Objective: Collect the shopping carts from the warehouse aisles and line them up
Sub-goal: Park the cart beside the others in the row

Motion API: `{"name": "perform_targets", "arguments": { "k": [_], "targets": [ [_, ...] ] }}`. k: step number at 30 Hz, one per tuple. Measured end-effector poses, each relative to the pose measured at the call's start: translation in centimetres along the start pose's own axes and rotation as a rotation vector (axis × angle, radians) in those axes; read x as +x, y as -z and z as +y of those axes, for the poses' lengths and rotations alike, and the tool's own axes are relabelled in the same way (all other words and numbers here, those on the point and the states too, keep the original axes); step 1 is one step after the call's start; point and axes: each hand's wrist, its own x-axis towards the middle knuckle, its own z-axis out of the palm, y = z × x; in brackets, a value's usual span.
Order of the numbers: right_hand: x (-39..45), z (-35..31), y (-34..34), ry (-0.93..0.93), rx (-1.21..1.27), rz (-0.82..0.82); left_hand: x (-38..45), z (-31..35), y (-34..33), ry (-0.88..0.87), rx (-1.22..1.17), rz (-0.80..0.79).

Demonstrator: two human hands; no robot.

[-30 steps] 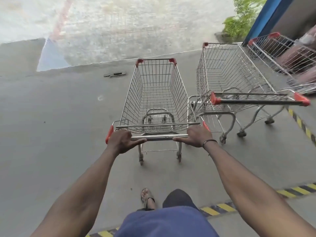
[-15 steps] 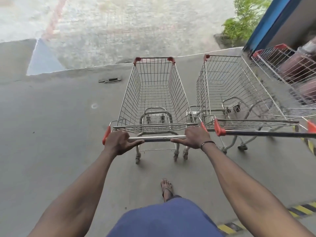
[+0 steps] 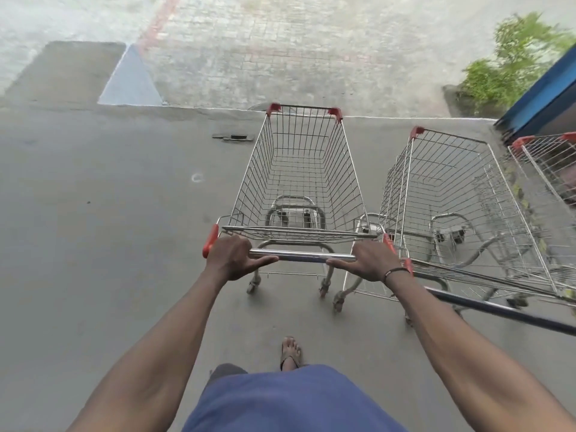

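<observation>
An empty wire shopping cart [image 3: 300,185] with red corner caps stands straight ahead of me on the concrete floor. My left hand [image 3: 232,257] grips the left end of its chrome handle bar [image 3: 300,255], and my right hand [image 3: 371,260] grips the right end. A second empty cart [image 3: 452,207] stands close beside it on the right, its dark handle [image 3: 498,310] reaching toward my right forearm. The corner of a third cart [image 3: 548,157] shows at the right edge.
The concrete floor ends at a curb [image 3: 218,110] just past the cart's nose, with brick paving beyond. A flat dark object [image 3: 233,137] lies on the floor ahead left. A green bush [image 3: 511,67] and a blue post [image 3: 539,98] stand at the far right.
I have walked forward with the cart, drawing it level beside the second cart. The curb is nearer, and the yellow-black floor stripe has dropped out of view.
</observation>
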Motion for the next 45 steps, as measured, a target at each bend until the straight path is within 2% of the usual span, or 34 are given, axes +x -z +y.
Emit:
{"name": "perform_targets", "arguments": {
  "k": [3, 5, 8, 10, 11, 15, 19, 24, 29, 36, 45],
  "targets": [
    [0.8, 0.3, 0.6, 0.047, 0.027, -0.018, -0.3, 0.1, 0.5, 0.021, -0.072, -0.005],
    [1.4, -0.4, 1.4, 0.066, 0.087, 0.0, -0.7, 0.2, 0.6, 0.018, -0.223, 0.041],
    [3.2, -3.6, 2.3, 0.174, 0.208, 0.112, -2.3, 0.2, 0.3, 0.031, -0.433, 0.22],
    [4.8, -6.6, 2.6, 0.263, 0.225, 0.193, -4.3, -0.6, 0.0, 0.104, -0.487, 0.368],
    [5.3, -8.2, 2.9, 0.305, 0.213, 0.227, -5.6, -1.2, -0.3, 0.149, -0.509, 0.391],
    [5.7, -15.3, 4.0, 0.469, 0.177, 0.279, -12.3, -4.4, -2.6, 0.395, -0.665, 0.307],
    [3.6, -24.1, 4.6, 0.656, 0.104, 0.257, -20.0, -7.6, -3.8, 0.552, -0.749, 0.293],
    [-1.2, -36.6, 2.2, 0.82, 0.056, 0.193, -30.9, -11.7, -3.9, 0.691, -0.774, 0.412],
    [-8.3, -50.1, -1.4, 1.044, 0.009, 0.129, -45.2, -15.8, -5.3, 0.869, -0.766, 0.544],
    [-19.4, -67.9, -6.4, 1.352, -0.086, -0.026, -66.1, -18.1, -8.5, 1.25, -0.739, 0.715],
    [-29.7, -89.4, -13.5, 1.633, -0.256, -0.207, -85.5, -18.9, -13.1, 1.721, -0.707, 0.927]
  ]
}}
